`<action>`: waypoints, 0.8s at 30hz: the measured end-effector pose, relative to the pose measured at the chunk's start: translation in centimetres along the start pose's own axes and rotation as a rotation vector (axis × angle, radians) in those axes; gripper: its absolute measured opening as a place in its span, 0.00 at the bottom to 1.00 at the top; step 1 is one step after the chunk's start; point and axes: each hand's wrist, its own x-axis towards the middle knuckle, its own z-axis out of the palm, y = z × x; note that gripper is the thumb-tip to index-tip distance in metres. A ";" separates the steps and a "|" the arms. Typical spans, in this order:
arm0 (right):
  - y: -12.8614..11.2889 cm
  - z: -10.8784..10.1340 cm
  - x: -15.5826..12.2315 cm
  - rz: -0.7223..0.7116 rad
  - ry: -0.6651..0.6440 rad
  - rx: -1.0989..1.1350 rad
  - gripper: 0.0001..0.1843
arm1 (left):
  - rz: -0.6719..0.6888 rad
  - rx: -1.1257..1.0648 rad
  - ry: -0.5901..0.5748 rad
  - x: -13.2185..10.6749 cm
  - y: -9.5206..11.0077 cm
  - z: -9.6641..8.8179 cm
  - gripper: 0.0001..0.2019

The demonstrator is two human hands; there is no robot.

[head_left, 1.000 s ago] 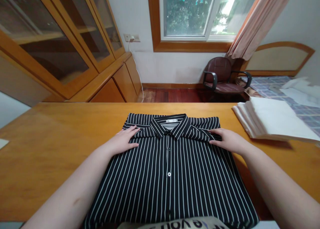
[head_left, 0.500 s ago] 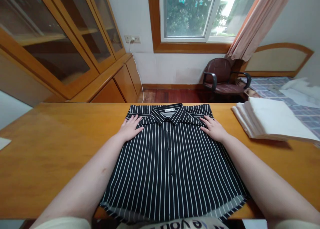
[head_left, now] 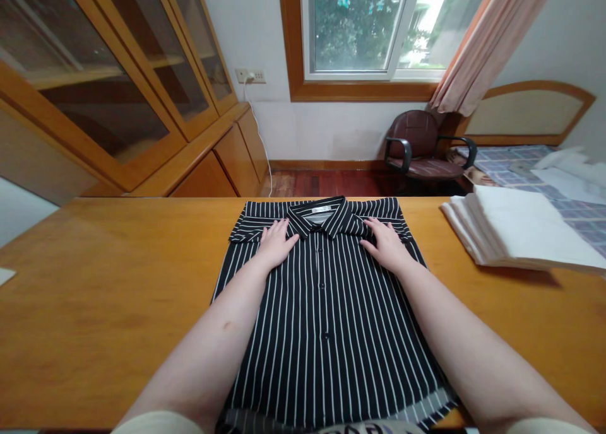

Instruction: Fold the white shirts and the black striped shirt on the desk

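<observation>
A black shirt with white stripes (head_left: 326, 301) lies buttoned and face up, its collar at the far edge of the wooden table (head_left: 118, 282). On its upper left part, just beside the collar, my left hand (head_left: 276, 243) rests flat with the fingers apart. My right hand (head_left: 387, 245) lies on the opposite side of the collar, palm down and fingers spread. Neither hand grips the cloth. My forearms cover parts of the shirt's sides, and its bottom hem is partly hidden by my own clothing.
A stack of folded white cloth or sheets (head_left: 516, 229) sits at the table's right. Beyond the table are a brown armchair (head_left: 426, 144), a bed with a checked cover (head_left: 502, 163) and a window. A glass-door cabinet (head_left: 156, 163) stands to the left.
Both hands have slid inward over the shirt toward the collar, the left one further. The striped cloth at the upper left, previously under my left hand, now shows.
</observation>
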 end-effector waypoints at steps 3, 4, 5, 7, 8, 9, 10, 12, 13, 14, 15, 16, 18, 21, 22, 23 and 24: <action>0.1 0.3 -0.2 -0.077 -0.036 0.056 0.28 | 0.003 -0.033 0.081 -0.2 -0.5 1.1 0.31; 0.1 0.2 -0.1 -0.079 -0.030 0.074 0.28 | -0.001 -0.051 0.085 -0.2 -0.6 1.2 0.31; 0.1 0.1 0.0 -0.078 -0.018 0.089 0.28 | 0.000 -0.066 0.078 -0.1 -0.7 1.2 0.31; 0.0 -0.2 0.3 -0.073 0.010 0.107 0.27 | 0.018 -0.081 0.061 0.0 -0.6 1.0 0.31; 0.0 -0.3 0.4 -0.064 0.018 0.116 0.27 | 0.021 -0.089 0.063 0.1 -0.5 0.9 0.31; 0.0 -0.3 0.5 -0.043 0.019 0.128 0.28 | 0.020 -0.102 0.070 0.2 -0.4 0.8 0.30; 0.0 -0.3 0.5 -0.004 0.015 0.148 0.30 | 0.020 -0.122 0.080 0.2 -0.3 0.7 0.30; 0.1 -0.3 0.5 0.111 -0.003 0.200 0.33 | 0.025 -0.170 0.100 0.1 -0.3 0.5 0.29; 0.2 -0.2 0.5 0.168 -0.015 0.226 0.34 | 0.028 -0.201 0.111 0.1 -0.3 0.4 0.29; 0.3 -0.2 0.5 0.214 -0.026 0.245 0.34 | 0.030 -0.235 0.124 0.1 -0.4 0.2 0.29; 0.4 -0.2 0.5 0.242 -0.035 0.255 0.34 | 0.035 -0.270 0.136 0.0 -0.5 0.0 0.30; 0.4 -0.3 0.5 0.255 -0.039 0.255 0.34 | 0.042 -0.298 0.144 0.0 -0.6 -0.2 0.31; 0.4 -0.4 0.5 0.236 -0.033 0.237 0.32 | 0.083 -0.308 0.141 -0.1 -0.8 -0.6 0.33; 0.1 -0.9 0.5 0.099 0.016 0.207 0.25 | 0.190 -0.208 0.128 -0.3 -0.7 -1.2 0.26; -0.1 -1.2 0.5 0.042 0.043 0.205 0.23 | 0.228 -0.176 0.138 -0.3 -0.6 -1.3 0.22; -0.4 -1.4 0.5 -0.007 0.070 0.212 0.21 | 0.263 -0.155 0.155 -0.4 -0.5 -1.5 0.17; -0.7 -1.7 0.4 -0.043 0.089 0.229 0.19 | 0.291 -0.143 0.174 -0.5 -0.3 -1.6 0.14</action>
